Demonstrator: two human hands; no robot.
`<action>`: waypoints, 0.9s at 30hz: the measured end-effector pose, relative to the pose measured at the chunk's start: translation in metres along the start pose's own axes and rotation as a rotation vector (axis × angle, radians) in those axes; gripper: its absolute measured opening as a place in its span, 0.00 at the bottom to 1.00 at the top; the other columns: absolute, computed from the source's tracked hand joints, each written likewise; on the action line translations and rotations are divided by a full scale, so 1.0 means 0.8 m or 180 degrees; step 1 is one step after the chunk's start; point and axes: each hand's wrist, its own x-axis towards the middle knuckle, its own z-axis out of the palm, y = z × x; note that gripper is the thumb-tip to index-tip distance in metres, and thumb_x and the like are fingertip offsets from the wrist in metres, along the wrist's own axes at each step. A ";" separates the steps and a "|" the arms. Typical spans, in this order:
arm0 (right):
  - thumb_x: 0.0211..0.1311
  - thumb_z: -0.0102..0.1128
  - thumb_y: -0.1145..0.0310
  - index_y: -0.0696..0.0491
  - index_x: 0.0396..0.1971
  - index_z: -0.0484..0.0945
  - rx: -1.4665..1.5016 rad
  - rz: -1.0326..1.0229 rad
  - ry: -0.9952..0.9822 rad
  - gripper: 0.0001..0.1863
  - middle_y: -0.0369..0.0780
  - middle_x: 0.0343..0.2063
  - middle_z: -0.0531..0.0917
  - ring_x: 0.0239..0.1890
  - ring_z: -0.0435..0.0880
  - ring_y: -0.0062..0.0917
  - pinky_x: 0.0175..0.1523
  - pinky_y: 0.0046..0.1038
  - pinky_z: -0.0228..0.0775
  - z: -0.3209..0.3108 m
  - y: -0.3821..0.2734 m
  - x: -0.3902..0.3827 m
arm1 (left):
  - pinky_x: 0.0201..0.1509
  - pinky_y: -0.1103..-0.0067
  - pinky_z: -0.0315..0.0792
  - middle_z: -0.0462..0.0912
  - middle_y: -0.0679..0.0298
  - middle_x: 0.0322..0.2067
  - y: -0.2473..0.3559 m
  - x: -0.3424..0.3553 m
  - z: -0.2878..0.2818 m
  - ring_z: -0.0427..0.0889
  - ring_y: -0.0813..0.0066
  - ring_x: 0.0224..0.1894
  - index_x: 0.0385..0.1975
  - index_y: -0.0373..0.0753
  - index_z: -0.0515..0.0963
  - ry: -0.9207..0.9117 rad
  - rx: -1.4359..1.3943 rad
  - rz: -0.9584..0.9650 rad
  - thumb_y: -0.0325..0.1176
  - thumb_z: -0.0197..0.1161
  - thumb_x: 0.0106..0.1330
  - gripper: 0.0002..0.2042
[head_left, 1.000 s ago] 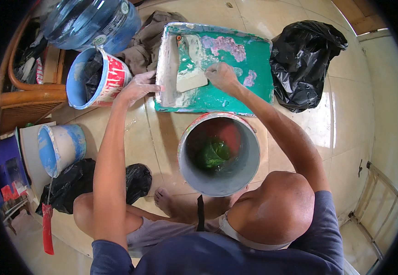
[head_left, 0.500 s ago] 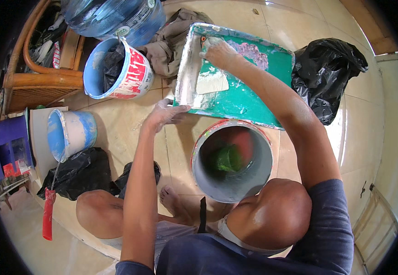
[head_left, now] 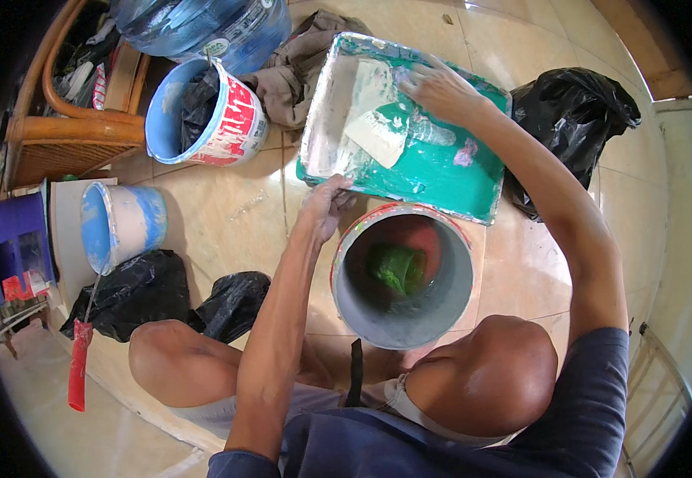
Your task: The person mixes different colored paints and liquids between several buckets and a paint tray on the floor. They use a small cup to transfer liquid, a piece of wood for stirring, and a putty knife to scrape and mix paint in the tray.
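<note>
A green paint tray [head_left: 458, 175] smeared with white and pink lies in front of me. My left hand [head_left: 330, 203] grips its near left corner, fingers curled under the rim. My right hand [head_left: 438, 92] reaches over the upper right half of the tray, fingers apart and touching or just above the paint-marked surface. Left of it a flat scraper [head_left: 378, 135], coated in white, lies in the tray. Just below the tray stands an upright grey bucket [head_left: 426, 311] with a green container [head_left: 394, 267] inside.
At left are a white-and-red bucket [head_left: 230, 123], a large blue bottle [head_left: 198, 28], a smaller bucket [head_left: 135, 223], a rattan chair [head_left: 75, 135] and a red-handled roller [head_left: 79, 366]. A black bag [head_left: 565, 119] lies right of the tray, brown cloth [head_left: 290, 76] behind its left side.
My right hand went up to the scraper's handle, then moved right, off it. The scraper now lies at a different angle. My left hand has shifted right along with the tray in the view.
</note>
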 end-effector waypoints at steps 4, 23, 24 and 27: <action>0.55 0.52 0.66 0.54 0.42 0.67 0.0983 0.0631 0.0393 0.15 0.44 0.38 0.75 0.47 0.73 0.37 0.53 0.36 0.63 -0.012 -0.001 -0.078 | 0.54 0.72 0.65 0.76 0.63 0.39 0.023 0.001 0.015 0.74 0.69 0.43 0.36 0.40 0.72 0.0148 -0.0465 0.0371 0.31 0.59 0.53 0.11; 0.54 0.56 0.59 0.57 0.39 0.71 0.2780 0.2590 0.0968 0.19 0.52 0.31 0.79 0.35 0.79 0.45 0.39 0.39 0.69 -0.051 -0.082 -0.141 | 0.53 0.61 0.65 0.72 0.55 0.40 0.115 0.003 0.104 0.70 0.61 0.44 0.38 0.35 0.69 -0.0477 -0.0622 0.0914 0.27 0.58 0.47 0.16; 0.53 0.56 0.60 0.57 0.40 0.70 0.2893 0.2682 0.0842 0.19 0.52 0.33 0.79 0.36 0.79 0.46 0.41 0.39 0.69 -0.057 -0.080 -0.142 | 0.53 0.61 0.65 0.72 0.55 0.40 0.124 0.003 0.107 0.71 0.60 0.44 0.38 0.35 0.69 -0.0545 -0.0571 0.0924 0.27 0.58 0.48 0.16; 0.53 0.56 0.61 0.57 0.40 0.71 0.2917 0.2762 0.0940 0.19 0.52 0.34 0.79 0.37 0.79 0.46 0.42 0.38 0.70 -0.069 -0.074 -0.145 | 0.51 0.64 0.68 0.74 0.56 0.39 0.154 -0.001 0.125 0.73 0.62 0.42 0.39 0.34 0.70 -0.0663 -0.0504 0.1023 0.26 0.58 0.48 0.16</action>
